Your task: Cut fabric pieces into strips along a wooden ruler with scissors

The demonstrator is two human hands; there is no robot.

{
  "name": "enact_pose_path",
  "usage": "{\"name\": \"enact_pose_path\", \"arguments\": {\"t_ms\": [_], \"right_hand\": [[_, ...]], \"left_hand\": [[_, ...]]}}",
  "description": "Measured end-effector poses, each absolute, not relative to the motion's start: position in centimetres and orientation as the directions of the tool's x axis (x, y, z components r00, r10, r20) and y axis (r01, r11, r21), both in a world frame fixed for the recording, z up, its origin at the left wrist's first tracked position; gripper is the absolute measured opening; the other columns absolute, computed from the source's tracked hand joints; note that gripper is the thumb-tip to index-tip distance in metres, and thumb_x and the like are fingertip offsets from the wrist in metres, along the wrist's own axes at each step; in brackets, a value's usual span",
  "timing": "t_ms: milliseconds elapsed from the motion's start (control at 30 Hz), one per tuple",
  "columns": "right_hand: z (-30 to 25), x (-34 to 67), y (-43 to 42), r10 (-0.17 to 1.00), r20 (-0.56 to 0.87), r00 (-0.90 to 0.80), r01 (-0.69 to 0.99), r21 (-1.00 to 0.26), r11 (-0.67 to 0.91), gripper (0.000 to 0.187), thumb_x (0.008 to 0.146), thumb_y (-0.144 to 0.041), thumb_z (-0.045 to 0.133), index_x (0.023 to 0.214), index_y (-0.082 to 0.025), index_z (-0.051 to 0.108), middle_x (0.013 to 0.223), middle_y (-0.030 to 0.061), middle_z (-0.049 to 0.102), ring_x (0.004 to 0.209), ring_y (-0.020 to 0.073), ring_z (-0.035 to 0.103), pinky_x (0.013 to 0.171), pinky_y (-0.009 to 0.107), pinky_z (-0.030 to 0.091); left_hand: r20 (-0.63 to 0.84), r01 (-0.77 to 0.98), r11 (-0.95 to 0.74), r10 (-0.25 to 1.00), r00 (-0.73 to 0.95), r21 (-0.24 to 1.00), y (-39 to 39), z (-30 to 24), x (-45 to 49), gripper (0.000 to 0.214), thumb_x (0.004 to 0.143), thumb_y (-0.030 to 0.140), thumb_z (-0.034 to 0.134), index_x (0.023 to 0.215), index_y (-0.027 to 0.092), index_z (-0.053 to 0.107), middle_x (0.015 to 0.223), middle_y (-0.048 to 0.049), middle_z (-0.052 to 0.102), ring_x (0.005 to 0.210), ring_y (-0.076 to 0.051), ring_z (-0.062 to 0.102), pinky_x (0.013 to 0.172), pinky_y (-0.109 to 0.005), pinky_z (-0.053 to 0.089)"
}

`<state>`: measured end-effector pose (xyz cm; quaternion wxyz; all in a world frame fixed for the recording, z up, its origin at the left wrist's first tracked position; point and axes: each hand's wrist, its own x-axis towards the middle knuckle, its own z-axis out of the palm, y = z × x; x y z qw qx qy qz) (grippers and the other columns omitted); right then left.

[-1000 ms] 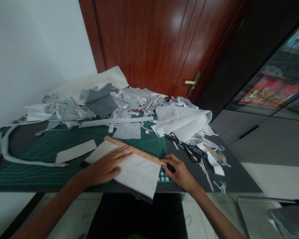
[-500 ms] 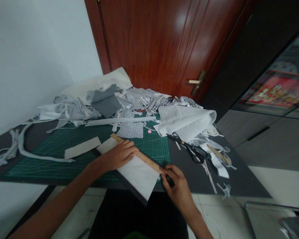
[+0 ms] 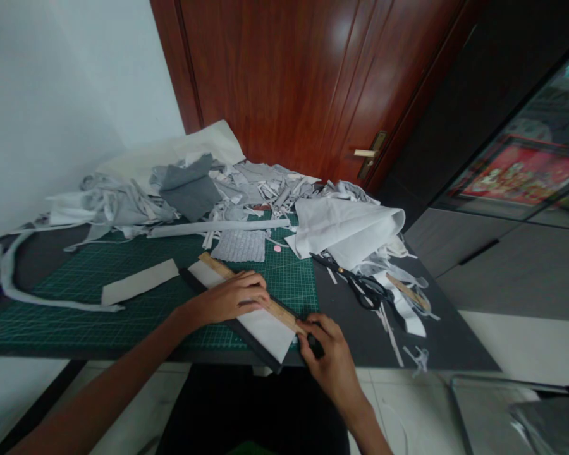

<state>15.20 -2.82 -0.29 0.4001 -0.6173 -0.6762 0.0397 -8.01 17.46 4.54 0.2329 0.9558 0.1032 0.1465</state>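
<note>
A wooden ruler [image 3: 218, 268] lies slantwise across a white fabric piece [image 3: 268, 328] on the green cutting mat [image 3: 76, 297]. My left hand [image 3: 230, 298] presses down on the ruler and fabric, fingers curled together. Near the ruler's lower end my right hand [image 3: 327, 360] is closed round a small dark tool [image 3: 315, 346] whose kind I cannot make out. A dark strip [image 3: 227, 319] runs under the fabric's near edge.
Black scissors [image 3: 360, 284] lie right of the mat beside a second wooden stick [image 3: 408, 292]. Folded white cloth [image 3: 346, 230] and heaps of grey scraps [image 3: 189, 186] fill the table's back. A pale strip [image 3: 137, 281] rests on the mat. A red door [image 3: 294, 82] stands behind.
The white fabric shows narrower and my left hand has slid up onto the ruler, fingers curling. My right hand moved slightly nearer along the ruler's end.
</note>
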Motion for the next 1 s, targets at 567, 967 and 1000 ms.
{"name": "enact_pose_path", "arguments": {"t_ms": [567, 967, 1000], "right_hand": [[1.2, 27.3, -1.1, 0.778, 0.589, 0.217, 0.962, -0.262, -0.07, 0.028, 0.102, -0.022, 0.045, 0.12, -0.016, 0.066, 0.115, 0.0168, 0.063, 0.106, 0.0324, 0.059, 0.096, 0.053, 0.051], [4.0, 33.1, 1.9, 0.981, 0.139, -0.135, 0.986, -0.083, 0.147, 0.033, 0.095, -0.018, 0.056, 0.125, -0.013, 0.067, 0.118, 0.0164, 0.07, 0.107, 0.0289, 0.067, 0.096, 0.041, 0.053], [4.6, 33.2, 2.0, 0.985, 0.09, -0.146, 0.983, -0.096, 0.155, 0.032, 0.092, -0.017, 0.059, 0.122, -0.014, 0.068, 0.116, 0.0152, 0.071, 0.105, 0.0276, 0.068, 0.094, 0.039, 0.053]], "left_hand": [[0.208, 0.175, -0.822, 0.333, 0.919, 0.543, 17.4, 4.3, -8.1, 0.023, 0.103, 0.03, 0.059, 0.115, 0.032, 0.078, 0.113, -0.0038, 0.064, 0.111, -0.021, 0.056, 0.103, -0.035, 0.041], [0.145, 0.184, -0.815, 0.309, 0.94, 0.55, 17.8, 4.5, -7.6, 0.017, 0.103, 0.031, 0.058, 0.103, 0.027, 0.075, 0.119, -0.0038, 0.062, 0.117, -0.022, 0.053, 0.107, -0.035, 0.034], [0.136, 0.182, -0.815, 0.302, 0.944, 0.55, 17.8, 4.6, -7.5, 0.016, 0.103, 0.032, 0.059, 0.104, 0.027, 0.074, 0.117, -0.0034, 0.063, 0.116, -0.022, 0.053, 0.106, -0.035, 0.033]]}}
